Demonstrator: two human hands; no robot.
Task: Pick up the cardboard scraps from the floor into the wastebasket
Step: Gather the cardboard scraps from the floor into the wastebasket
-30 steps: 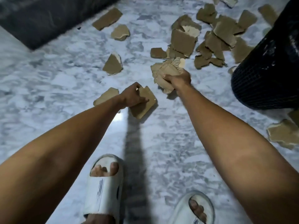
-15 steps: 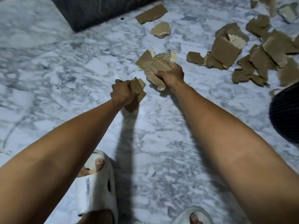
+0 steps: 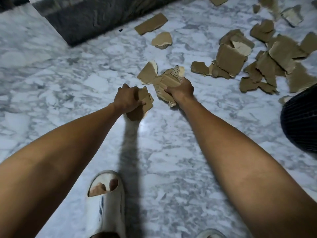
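Note:
My left hand (image 3: 127, 98) grips brown cardboard scraps (image 3: 142, 107) just above the marble floor. Beside it, my right hand (image 3: 180, 91) grips a bundle of several torn scraps (image 3: 164, 81), which fans out above the fingers. One loose scrap (image 3: 148, 72) lies on the floor, touching or just behind that bundle. A heap of several scraps (image 3: 267, 66) covers the floor at the upper right. Two single scraps lie further back: a long strip (image 3: 151, 24) and a rounded piece (image 3: 162, 40). The black mesh wastebasket (image 3: 300, 124) shows only partly at the right edge.
A dark grey rug (image 3: 96, 19) covers the floor at the top left. My feet in white slides (image 3: 106, 206) stand at the bottom, the right one barely in view. White-grey marble floor (image 3: 51, 83) stretches to the left.
The view has swung left, so the wastebasket has slid toward the right edge. My left hand has lifted its scraps off the floor. My right hand has kept hold of its bundle.

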